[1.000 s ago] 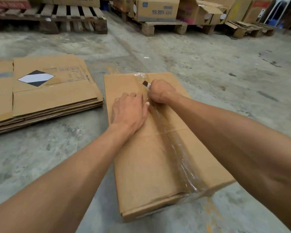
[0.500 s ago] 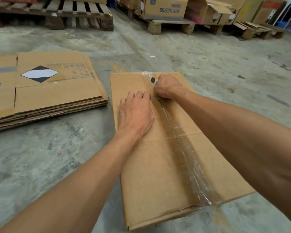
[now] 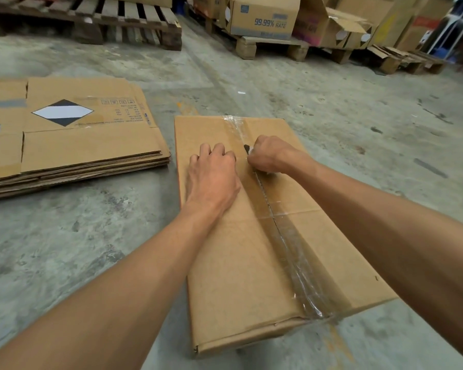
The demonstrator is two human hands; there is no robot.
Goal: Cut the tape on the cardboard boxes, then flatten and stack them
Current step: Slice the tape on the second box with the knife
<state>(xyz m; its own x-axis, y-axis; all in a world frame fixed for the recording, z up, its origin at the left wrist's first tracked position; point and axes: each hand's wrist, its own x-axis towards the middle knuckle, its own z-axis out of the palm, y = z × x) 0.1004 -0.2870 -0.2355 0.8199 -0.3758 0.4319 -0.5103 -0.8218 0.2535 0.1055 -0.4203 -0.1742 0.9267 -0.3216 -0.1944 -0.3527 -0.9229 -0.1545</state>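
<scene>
The stack of flattened boxes (image 3: pixel 72 145) lies on the floor (image 3: pixel 64 249) at left, ready to receive the next one. The left hand (image 3: pixel 213 177) presses palm-down on the cardboard box (image 3: pixel 241 263), bracing it beside the seam. The right hand (image 3: pixel 269 156) grips a cutter (image 3: pixel 247 149) on the clear tape (image 3: pixel 292 252), positioned to slit it.

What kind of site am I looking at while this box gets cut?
Most likely a warehouse or storeroom: a bare concrete floor, wooden pallets along the far side, some loaded with cardboard cartons, and a stack of flattened boxes beside the work.
</scene>
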